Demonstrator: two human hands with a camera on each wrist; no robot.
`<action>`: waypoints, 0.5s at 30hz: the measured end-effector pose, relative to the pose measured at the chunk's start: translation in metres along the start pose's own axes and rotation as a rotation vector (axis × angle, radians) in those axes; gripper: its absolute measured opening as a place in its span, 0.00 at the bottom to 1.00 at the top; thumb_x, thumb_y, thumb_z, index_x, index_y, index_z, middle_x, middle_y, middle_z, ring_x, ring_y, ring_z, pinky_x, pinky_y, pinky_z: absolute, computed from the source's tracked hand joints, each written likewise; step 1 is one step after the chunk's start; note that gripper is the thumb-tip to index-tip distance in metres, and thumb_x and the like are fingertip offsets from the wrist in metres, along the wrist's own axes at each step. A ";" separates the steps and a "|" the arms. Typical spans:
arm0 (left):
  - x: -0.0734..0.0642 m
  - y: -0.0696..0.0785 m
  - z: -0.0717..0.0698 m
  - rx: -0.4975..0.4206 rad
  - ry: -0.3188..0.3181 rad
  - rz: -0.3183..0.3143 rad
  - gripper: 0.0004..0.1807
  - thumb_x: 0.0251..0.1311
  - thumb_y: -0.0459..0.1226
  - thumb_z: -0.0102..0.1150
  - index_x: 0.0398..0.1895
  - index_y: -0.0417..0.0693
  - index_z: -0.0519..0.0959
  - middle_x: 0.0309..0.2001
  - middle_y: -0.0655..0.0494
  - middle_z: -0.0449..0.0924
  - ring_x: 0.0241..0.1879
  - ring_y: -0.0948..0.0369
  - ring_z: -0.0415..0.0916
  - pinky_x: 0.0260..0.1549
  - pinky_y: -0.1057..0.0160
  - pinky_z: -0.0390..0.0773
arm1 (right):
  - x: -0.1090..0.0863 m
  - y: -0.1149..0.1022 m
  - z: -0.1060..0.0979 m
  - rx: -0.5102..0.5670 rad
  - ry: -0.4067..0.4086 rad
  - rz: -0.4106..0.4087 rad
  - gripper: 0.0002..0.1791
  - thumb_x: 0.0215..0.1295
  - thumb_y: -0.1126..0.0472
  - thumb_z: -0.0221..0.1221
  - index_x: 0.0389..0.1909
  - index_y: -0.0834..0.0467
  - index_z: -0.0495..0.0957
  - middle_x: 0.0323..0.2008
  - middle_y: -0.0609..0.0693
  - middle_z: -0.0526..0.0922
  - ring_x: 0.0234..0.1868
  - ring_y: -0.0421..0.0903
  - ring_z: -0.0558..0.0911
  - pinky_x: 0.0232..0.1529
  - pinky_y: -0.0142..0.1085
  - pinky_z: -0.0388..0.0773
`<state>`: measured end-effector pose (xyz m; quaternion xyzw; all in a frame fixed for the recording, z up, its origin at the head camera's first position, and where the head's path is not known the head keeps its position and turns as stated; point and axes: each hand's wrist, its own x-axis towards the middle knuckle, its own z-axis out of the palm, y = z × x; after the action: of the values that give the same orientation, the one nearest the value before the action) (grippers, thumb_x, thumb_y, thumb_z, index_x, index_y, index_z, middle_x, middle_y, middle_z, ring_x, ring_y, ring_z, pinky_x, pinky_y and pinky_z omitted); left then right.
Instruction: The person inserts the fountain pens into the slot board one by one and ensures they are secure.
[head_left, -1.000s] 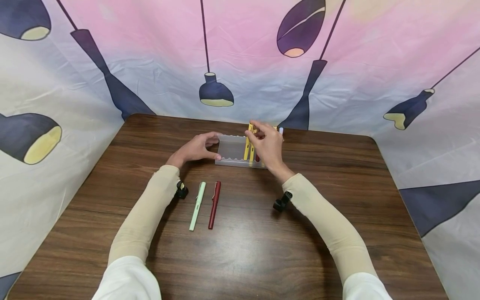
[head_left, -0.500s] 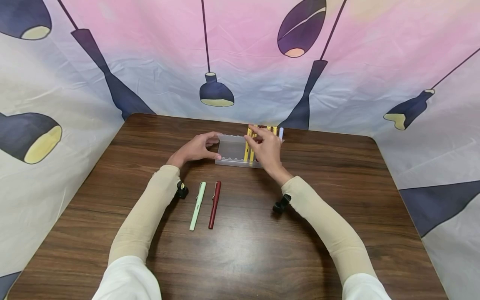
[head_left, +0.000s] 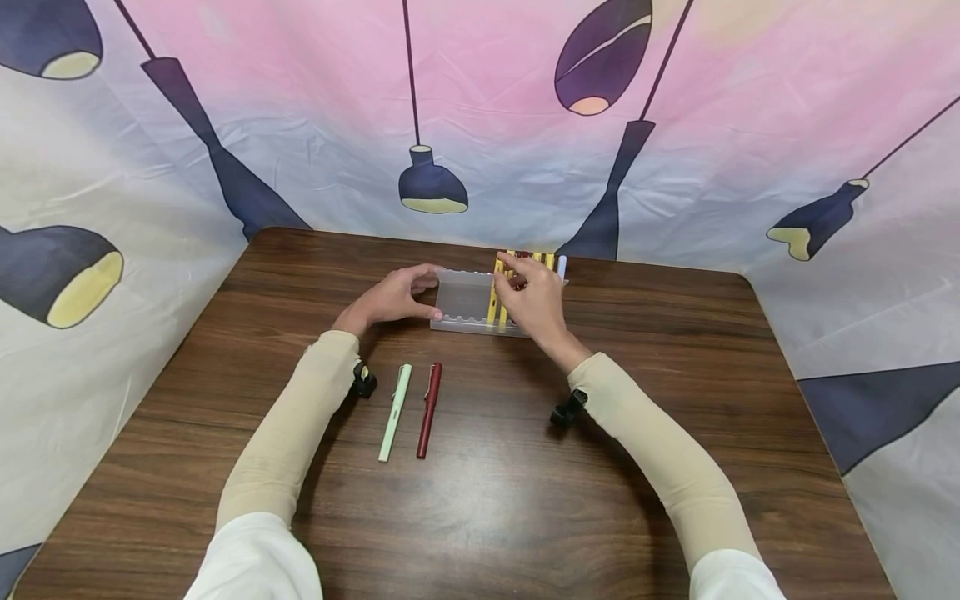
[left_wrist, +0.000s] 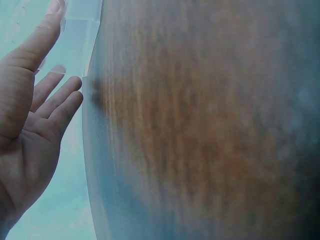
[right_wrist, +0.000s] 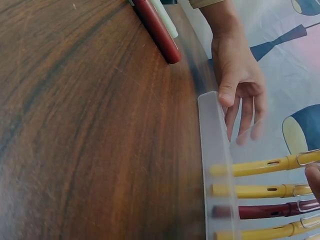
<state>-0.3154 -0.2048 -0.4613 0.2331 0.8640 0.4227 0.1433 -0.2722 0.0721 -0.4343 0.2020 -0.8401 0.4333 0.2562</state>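
A clear pen rack with notched edges stands near the table's back edge. Its left end is held by my left hand, the thumb on the front edge and the fingers behind. Several pens stand side by side in its right part. The leftmost is a yellow pen, next to a second yellow pen and a dark red pen. My right hand is at the leftmost pen's capped top, with thumb and index finger slightly apart. It hides part of the row in the head view.
A mint green pen and a loose dark red pen lie on the wooden table, in front of the rack. A pale lilac pen stands at the row's right end. A printed cloth hangs behind the table.
The leftmost yellow pen has gone down a little into its notch. My right hand sank with it, then shifted slightly right, its thumb drawing back. The left hand stays put.
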 end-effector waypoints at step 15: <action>0.001 -0.001 0.000 0.004 0.001 -0.001 0.48 0.54 0.43 0.79 0.76 0.46 0.64 0.73 0.41 0.66 0.73 0.46 0.66 0.72 0.49 0.69 | 0.013 -0.002 -0.007 -0.123 -0.123 0.010 0.17 0.70 0.57 0.66 0.57 0.56 0.85 0.41 0.54 0.89 0.29 0.45 0.86 0.29 0.40 0.81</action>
<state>-0.3164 -0.2052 -0.4623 0.2329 0.8649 0.4212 0.1426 -0.2791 0.0754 -0.4215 0.2081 -0.8803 0.3688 0.2138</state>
